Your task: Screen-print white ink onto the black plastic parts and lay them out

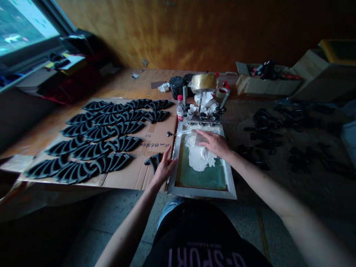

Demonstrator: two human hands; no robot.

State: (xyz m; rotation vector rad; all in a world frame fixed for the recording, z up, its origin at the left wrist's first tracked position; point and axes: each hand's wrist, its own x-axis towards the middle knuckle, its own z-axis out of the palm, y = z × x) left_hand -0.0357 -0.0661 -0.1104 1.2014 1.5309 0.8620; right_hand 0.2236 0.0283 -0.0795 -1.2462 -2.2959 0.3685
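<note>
A printing screen with a pale frame [228,178] and green mesh lies in front of me, with a patch of white paste [200,158] on it. Over the paste, my right hand [215,144] has its fingers closed around something translucent that I cannot make out clearly. My left hand [166,167] is at the frame's left edge, thumb and fingers apart, with nothing visible in it. Just left of that hand, a black curved part [153,161] lies on the cardboard [122,180]. Rows of similar black parts [104,142] cover the cardboard further left.
Behind the frame stand metal clamps [200,115], a red-capped bottle [180,108], a black tub [176,87] and a large tape roll [204,82]. Loose black parts [264,120] lie to the right. An open carton [258,86] stands at the back right.
</note>
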